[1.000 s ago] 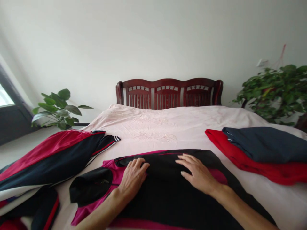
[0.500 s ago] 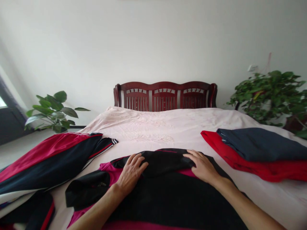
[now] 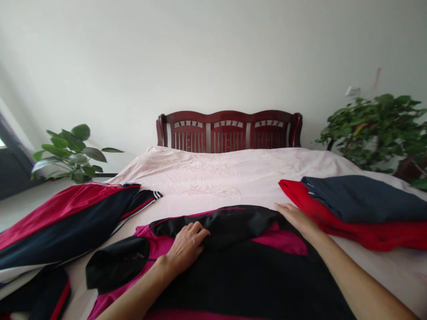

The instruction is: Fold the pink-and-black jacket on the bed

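A black jacket (image 3: 253, 275) with magenta panels lies spread at the near side of the bed, one sleeve folded across its upper part. On that folded part rests my left hand (image 3: 187, 246), its fingers slightly bent and its thumb apart from them. My right hand (image 3: 296, 218) is at the jacket's far right edge with fingers stretched out; part of the hand is hidden by the cloth and its own angle. A black cuff-like end (image 3: 116, 266) of the jacket sticks out at the left.
Dark blue and pink-red clothes (image 3: 76, 218) lie on the left. Folded red cloth (image 3: 340, 229) under folded grey-blue cloth (image 3: 363, 200) sits at the right. Beyond the pale pink bedspread (image 3: 200, 173) stands a wooden headboard (image 3: 230, 133), with plants (image 3: 373, 129) on both sides.
My right hand has slid right to the jacket's edge, and more of the magenta panel shows there. My left hand has shifted slightly right and down, its fingers more bent.
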Tool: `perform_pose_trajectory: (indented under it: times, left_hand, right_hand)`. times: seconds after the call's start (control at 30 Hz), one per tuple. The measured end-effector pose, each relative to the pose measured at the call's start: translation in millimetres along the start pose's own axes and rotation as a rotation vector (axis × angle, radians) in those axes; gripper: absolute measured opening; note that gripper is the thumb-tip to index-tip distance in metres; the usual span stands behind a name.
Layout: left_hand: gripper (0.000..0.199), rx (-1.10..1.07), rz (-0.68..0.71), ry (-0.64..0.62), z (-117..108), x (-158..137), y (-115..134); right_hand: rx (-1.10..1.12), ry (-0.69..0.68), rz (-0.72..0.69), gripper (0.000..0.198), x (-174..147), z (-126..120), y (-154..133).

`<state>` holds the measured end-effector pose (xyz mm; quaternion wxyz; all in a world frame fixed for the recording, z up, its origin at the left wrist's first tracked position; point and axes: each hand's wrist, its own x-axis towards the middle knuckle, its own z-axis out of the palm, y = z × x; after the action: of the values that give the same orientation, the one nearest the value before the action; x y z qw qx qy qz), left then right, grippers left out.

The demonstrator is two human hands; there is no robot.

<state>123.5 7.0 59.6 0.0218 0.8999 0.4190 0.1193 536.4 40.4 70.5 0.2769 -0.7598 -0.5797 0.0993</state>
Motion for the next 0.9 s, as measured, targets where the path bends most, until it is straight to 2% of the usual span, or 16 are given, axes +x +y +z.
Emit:
perform_pose_trajectory:
  times: [0.13, 0.2, 0.3, 0.4, 0.5, 0.6, 0.67, 0.8, 0.9]
  left_hand:
    - [0.035, -0.129, 0.058, -0.002, -4.5, -5.5, 3.9]
    - [0.038, -0.177, 0.111, -0.007, -3.8, -8.9, 5.8]
    - [0.044, -0.181, 0.125, 0.006, 1.0, -14.3, 6.5]
    - [0.051, -0.179, 0.083, -0.001, 3.4, -16.9, 3.7]
    - [0.048, -0.179, 0.027, 0.001, 3.4, -16.5, -5.9]
    - [0.045, -0.059, -0.128, 0.066, 9.2, -16.8, -22.7]
    - [0.046, 0.042, -0.224, 0.072, 16.9, -18.5, -34.6]
    - [0.051, 0.092, -0.242, 0.033, 28.8, -21.9, -49.3]
    - [0.05, 0.049, -0.244, 0.028, 28.3, -21.4, -51.0]
  right_hand:
    - [-0.187, -0.096, 0.011, 0.03, -3.3, 3.6, -18.2]
    - [-0.205, -0.06, -0.047, 0.028, -3.6, 6.1, -25.3]
    - [-0.052, 0.045, -0.091, 0.033, -0.9, 10.5, -28.3]
    - [0.102, 0.077, -0.071, 0.041, 3.1, 15.7, -28.2]
    - [0.13, 0.071, -0.112, 0.04, 9.1, 13.1, -29.8]
    - [0.132, 0.232, -0.182, 0.042, 19.9, 0.0, -24.8]
    - [0.08, 0.322, -0.155, 0.043, 26.4, -6.7, -13.5]
    - [0.001, 0.205, -0.057, 0.031, 26.9, -0.6, 14.6]
    - [-0.04, 0.176, -0.031, 0.025, 19.7, 5.4, 18.9]
